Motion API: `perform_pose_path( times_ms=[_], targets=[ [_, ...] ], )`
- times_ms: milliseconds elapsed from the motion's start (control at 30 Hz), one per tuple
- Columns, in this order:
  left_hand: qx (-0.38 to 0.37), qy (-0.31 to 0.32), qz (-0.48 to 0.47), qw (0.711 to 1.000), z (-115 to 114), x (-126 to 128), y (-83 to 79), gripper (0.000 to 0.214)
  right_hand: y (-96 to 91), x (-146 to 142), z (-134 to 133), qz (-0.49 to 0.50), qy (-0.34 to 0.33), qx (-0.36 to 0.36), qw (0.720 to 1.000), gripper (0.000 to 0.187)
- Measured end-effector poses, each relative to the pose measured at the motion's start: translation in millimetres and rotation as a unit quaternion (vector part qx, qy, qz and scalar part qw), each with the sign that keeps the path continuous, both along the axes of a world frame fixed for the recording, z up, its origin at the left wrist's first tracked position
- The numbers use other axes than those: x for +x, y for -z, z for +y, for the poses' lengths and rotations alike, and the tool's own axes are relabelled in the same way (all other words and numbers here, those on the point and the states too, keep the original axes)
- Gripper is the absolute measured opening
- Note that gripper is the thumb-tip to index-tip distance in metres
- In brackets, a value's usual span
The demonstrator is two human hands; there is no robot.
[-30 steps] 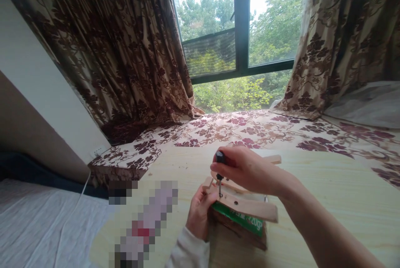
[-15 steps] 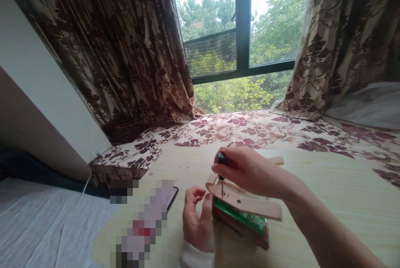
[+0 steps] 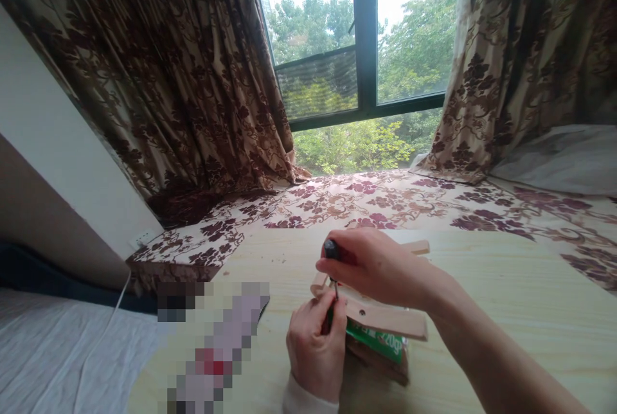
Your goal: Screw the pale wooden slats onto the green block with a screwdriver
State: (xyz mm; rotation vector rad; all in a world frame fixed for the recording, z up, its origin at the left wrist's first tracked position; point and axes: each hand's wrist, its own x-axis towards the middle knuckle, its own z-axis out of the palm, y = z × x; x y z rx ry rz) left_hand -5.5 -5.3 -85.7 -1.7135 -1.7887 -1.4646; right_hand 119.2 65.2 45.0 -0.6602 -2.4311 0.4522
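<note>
My right hand point(image 3: 371, 266) grips a screwdriver point(image 3: 331, 251) by its black handle, with the shaft pointing down. My left hand point(image 3: 315, 343) is closed, its thumb and forefinger pinched about the lower end of the shaft, over the left part of a curved wooden piece point(image 3: 393, 321). What the left fingertips hold is hidden. One dark screw hole point(image 3: 362, 312) shows in the wood. Beneath the wooden piece lies a green and brown packet point(image 3: 376, 343) with white print. Another wooden bar point(image 3: 417, 247) sticks out behind my right hand.
The pale wood-grain tabletop point(image 3: 506, 311) spreads under everything. A blurred-out flat object point(image 3: 216, 350) lies to the left. Small crumbs point(image 3: 279, 260) dot the far side. Beyond are a flowered cloth point(image 3: 385, 198), curtains point(image 3: 193, 80) and a window point(image 3: 369, 47).
My left hand has moved right and up from beside the wooden piece, and its fingers have closed at the screwdriver's lower end. The right hand still holds the screwdriver. The view has shifted slightly.
</note>
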Motion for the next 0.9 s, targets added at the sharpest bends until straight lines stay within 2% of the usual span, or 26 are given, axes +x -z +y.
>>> perform_pose_path(
  times_ms=[167,267,333,467,567,733,800,900],
  targets=[
    [-0.02,-0.004,0.006,1.0,-0.3,0.6,-7.1,0.012,-0.5,0.6,-0.4,0.001,0.035,0.018,0.999,0.03],
    [-0.036,-0.013,0.018,0.999,-0.9,0.3,-10.5,0.013,-2.6,2.6,-2.7,-0.016,-0.009,-0.004,1.0,0.017],
    [-0.041,-0.018,0.022,0.999,-1.1,0.2,-11.0,0.013,-2.5,2.5,-3.5,-0.028,-0.033,-0.017,0.999,0.015],
    [-0.047,-0.015,0.002,0.999,-0.9,0.6,-7.1,0.012,1.8,-1.2,-1.1,-0.012,0.024,-0.012,1.0,0.029],
    [-0.042,-0.015,-0.004,0.999,-0.4,0.8,-4.6,0.013,2.9,-1.6,0.4,-0.005,0.052,-0.007,0.999,0.029],
    [-0.049,-0.017,0.019,0.998,0.0,0.5,-6.3,0.014,0.5,1.9,-2.9,-0.012,-0.015,-0.018,1.0,0.009],
    [-0.056,-0.015,0.016,0.998,-0.2,0.3,-7.3,0.015,2.2,-0.3,-2.9,-0.018,-0.016,-0.022,0.999,0.018],
    [-0.054,-0.017,0.001,0.998,-0.3,0.1,-7.7,0.015,6.3,-6.5,-0.8,-0.007,0.028,-0.017,0.999,0.029]
  ],
)
